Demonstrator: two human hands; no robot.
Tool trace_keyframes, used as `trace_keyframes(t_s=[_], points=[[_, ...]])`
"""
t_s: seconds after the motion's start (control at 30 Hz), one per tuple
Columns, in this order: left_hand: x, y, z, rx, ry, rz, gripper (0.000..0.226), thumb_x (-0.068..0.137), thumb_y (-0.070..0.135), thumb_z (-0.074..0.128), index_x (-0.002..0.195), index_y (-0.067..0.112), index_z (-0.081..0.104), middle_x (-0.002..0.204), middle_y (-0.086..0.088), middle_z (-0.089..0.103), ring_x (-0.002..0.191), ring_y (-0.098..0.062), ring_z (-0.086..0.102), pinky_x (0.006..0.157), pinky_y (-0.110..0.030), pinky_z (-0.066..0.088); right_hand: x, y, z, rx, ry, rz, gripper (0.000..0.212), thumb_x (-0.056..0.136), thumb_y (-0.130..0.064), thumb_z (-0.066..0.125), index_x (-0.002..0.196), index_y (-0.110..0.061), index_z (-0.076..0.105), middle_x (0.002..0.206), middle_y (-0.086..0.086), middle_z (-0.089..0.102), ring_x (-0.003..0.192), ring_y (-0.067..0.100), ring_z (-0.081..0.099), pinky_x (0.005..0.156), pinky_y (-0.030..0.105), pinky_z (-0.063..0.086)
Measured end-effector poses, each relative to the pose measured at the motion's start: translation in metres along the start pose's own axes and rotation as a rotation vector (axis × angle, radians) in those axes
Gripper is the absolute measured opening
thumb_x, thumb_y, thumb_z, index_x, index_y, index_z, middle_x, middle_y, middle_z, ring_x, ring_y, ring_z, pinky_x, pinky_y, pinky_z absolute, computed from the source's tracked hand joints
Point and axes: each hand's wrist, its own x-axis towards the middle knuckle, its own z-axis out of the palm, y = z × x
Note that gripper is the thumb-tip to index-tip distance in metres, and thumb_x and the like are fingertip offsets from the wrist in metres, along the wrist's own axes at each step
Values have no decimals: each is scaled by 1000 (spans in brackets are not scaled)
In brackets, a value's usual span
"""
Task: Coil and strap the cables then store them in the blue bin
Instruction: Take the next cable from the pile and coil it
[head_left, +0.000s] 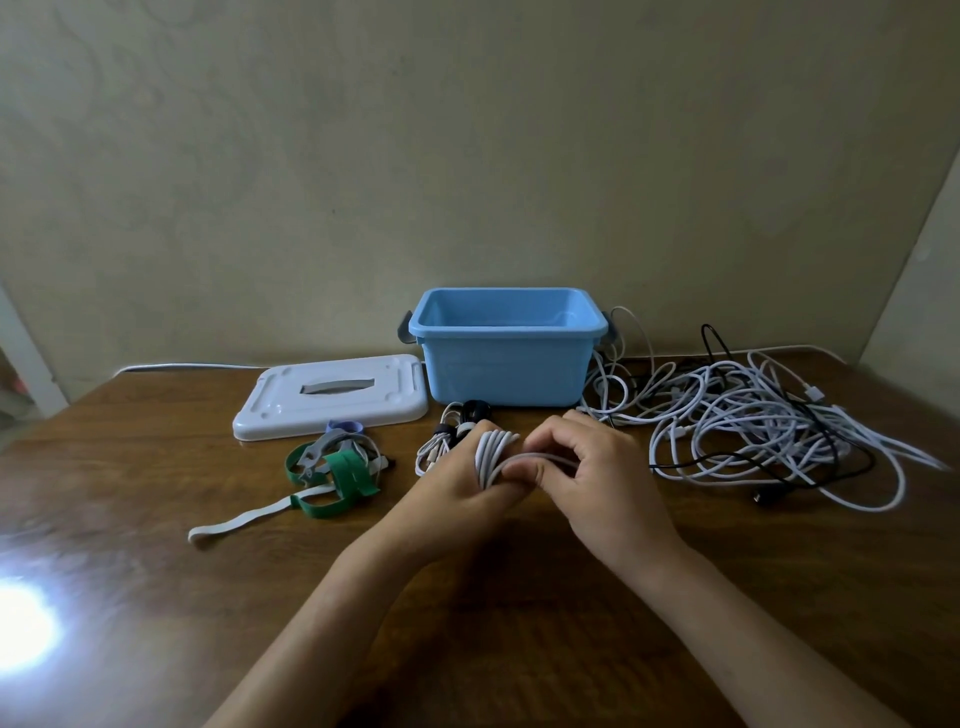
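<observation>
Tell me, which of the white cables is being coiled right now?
The white cable looped around the left hand, with the right hand pinching its strand. The other cables lie on the table: a tangled pile and a strapped bundle.

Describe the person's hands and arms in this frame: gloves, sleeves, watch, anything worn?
Nothing worn that shows. The left hand and right hand are bare: no gloves, and no rings visible on the fingers in view. Both forearms are bare from wrist to the bottom edge of the frame, with no sleeves, watch, bracelet or markings showing. Anything above the forearms is out of frame.
</observation>
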Motion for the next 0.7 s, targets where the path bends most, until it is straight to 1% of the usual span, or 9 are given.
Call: trace_keyframes(t_s=[0.1,0.17,0.23,0.3,0.37,0.43,0.53,0.6,0.7], points=[[0,-1,1,-49,34,-60,13,98,33,60,107,23,61,98,-3,64,86,-10,62,84,-35,55,2,2,1,-41,42,17,19,82,-45,73,92,-28,76,91,-17,57,91,4,59,76,17,49],[1,-3,1,-58,53,-89,10,98,35,58,104,27,62,95,-3,66,83,-10,62,82,-34,56,3,4,0,-106,48,27,17,83,-44,72,92,-30,76,90,-17,57,91,5,56,75,21,48],[1,-3,1,-84,70,-96,4,99,31,58,100,29,62,90,-1,65,77,-8,62,78,-32,56,3,2,-3,-114,41,48,16,81,-45,73,90,-32,76,84,-18,60,86,4,57,72,18,47],[0,-2,2,-134,66,-87,4,99,27,59,100,25,62,88,-3,64,73,-5,61,76,-30,55,3,1,-5,-59,35,85,11,81,-39,77,89,-32,76,81,-20,61,84,2,60,69,13,47],[-1,2,1,-164,64,-82,6,99,24,59,103,21,62,93,-9,62,75,-5,59,77,-30,53,3,1,-5,-21,22,122,8,82,-34,79,89,-32,75,78,-21,63,84,-3,61,67,10,47],[-2,4,0,-165,51,-65,6,99,19,60,104,16,60,97,-14,59,76,-6,56,77,-29,51,2,3,-3,-1,-3,157,8,84,-32,79,90,-33,74,73,-21,63,77,-3,63,62,11,46],[-3,9,-1,-178,-24,-54,11,97,10,61,107,13,58,102,-14,57,79,-9,61,77,-26,54,1,2,0,4,-22,170,7,88,-34,76,92,-35,71,72,-20,65,74,-4,64,60,12,47],[-3,11,-1,-194,-52,-47,16,95,9,64,108,14,57,107,-18,58,85,-17,65,78,-29,58,0,0,0,18,-32,160,6,90,-33,73,94,-35,69,74,-20,65,77,-5,64,61,12,48],[-1,9,-4,-133,-30,-5,23,89,14,73,105,20,58,106,-15,59,90,-23,65,81,-42,59,-1,-5,1,72,-40,144,4,93,-30,71,96,-31,69,80,-19,69,81,-6,66,65,13,53]])
